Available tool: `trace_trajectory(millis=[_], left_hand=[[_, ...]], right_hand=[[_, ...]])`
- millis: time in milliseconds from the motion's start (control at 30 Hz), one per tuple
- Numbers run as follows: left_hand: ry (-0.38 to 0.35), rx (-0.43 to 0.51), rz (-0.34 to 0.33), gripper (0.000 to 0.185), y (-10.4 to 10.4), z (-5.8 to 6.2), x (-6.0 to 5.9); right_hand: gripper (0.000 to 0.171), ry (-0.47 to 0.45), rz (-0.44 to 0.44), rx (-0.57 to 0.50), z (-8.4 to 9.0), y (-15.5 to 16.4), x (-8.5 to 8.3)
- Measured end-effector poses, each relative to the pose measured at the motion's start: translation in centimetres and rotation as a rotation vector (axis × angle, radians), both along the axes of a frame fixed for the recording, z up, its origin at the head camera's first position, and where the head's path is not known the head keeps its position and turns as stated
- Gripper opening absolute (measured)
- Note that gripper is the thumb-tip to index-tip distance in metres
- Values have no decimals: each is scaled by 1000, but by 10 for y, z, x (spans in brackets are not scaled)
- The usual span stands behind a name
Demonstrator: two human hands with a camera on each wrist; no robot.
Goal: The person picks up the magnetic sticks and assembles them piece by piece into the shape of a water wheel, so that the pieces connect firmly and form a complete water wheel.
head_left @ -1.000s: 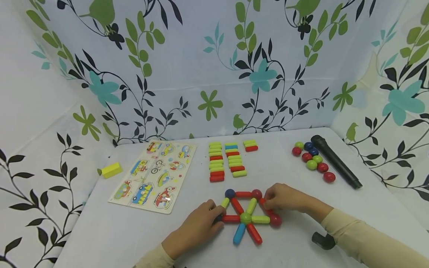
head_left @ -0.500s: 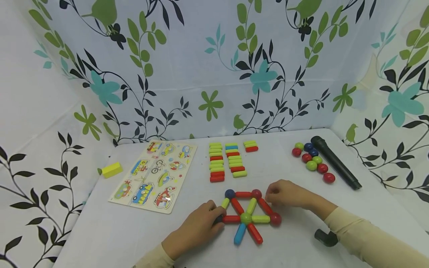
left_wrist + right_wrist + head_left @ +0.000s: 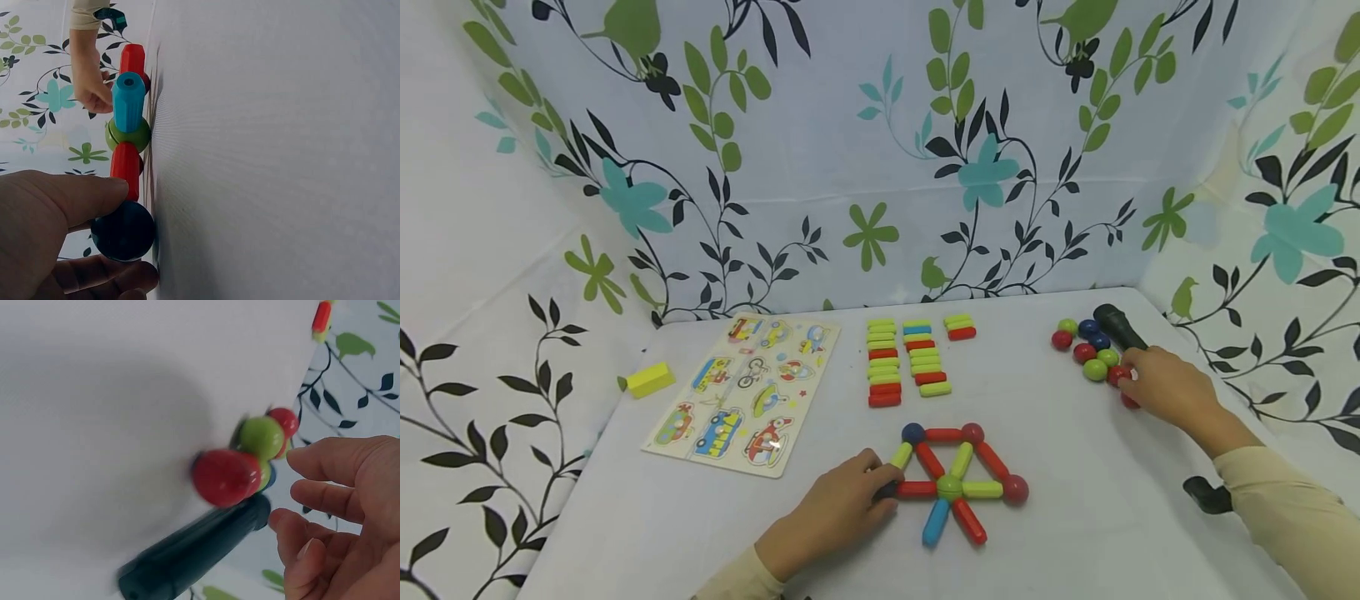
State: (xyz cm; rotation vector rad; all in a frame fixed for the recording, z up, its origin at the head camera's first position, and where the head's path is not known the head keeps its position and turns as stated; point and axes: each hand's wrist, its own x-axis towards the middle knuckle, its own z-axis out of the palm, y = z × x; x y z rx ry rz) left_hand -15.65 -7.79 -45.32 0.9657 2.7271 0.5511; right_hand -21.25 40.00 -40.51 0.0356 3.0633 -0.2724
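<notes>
— What do you see close to your left hand [image 3: 44,240]?

— You hold a dark blue ball [image 3: 124,230] between the thumb above and the fingers [image 3: 103,272] below. The ball lies on the white table [image 3: 275,150].

— And past the ball?

— A red stick [image 3: 125,167] touches the ball and runs to a green ball [image 3: 127,134]. A light blue stick [image 3: 128,100] points from the green ball toward the camera. Behind it stands another red stick [image 3: 132,59].

— Is your other hand visible?

— Yes, your right hand [image 3: 91,84] is far behind, fingers down, in front of the flowered curtain [image 3: 37,119].
</notes>
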Motion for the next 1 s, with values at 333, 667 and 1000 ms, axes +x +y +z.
trace_trajectory(millis=[333, 667, 1000], left_hand=[[26, 22, -10, 33, -2, 0, -1], [48, 26, -11, 30, -3, -1, -1], [49, 37, -9, 30, -2, -2, -1]], right_hand=[[45, -65, 10, 7, -16, 17, 9], [50, -55, 1, -23, -24, 17, 15], [47, -47, 6, -36, -25, 16, 18]])
